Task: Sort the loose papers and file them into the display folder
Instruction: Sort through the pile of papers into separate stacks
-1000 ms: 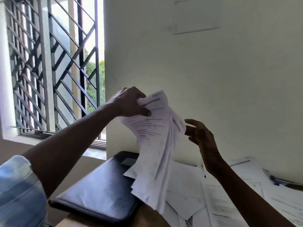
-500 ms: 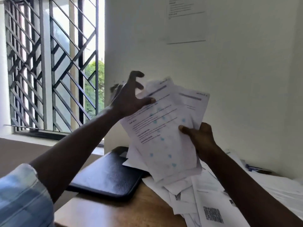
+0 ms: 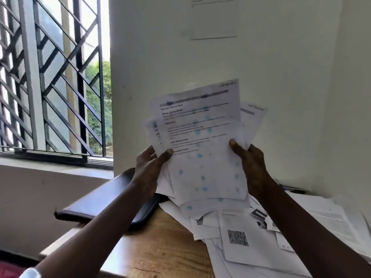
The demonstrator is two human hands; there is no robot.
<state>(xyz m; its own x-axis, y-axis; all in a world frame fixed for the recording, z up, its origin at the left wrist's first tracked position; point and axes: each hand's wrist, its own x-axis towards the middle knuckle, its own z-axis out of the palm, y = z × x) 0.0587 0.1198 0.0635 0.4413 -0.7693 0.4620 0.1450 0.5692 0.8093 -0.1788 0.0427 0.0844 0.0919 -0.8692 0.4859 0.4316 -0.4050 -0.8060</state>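
I hold a fanned bundle of printed papers (image 3: 202,141) upright above the desk, its front sheet facing me with black text and pale blue spots. My left hand (image 3: 149,167) grips the bundle's left edge, thumb on the front sheet. My right hand (image 3: 251,163) grips its right edge, thumb on the front. The black display folder (image 3: 104,199) lies shut on the desk's far left corner, partly under my left forearm. More loose papers (image 3: 251,243), some with QR codes, lie spread over the right half of the desk.
The wooden desk (image 3: 160,249) stands against a white wall. A barred window (image 3: 52,77) is at the left. A sheet (image 3: 213,17) is stuck on the wall above. A dark pen-like thing (image 3: 293,187) lies by the wall at the right.
My left hand slid from the bundle's top down to its left edge. The bundle turned upright to face me, and both hands now hold it by its sides.
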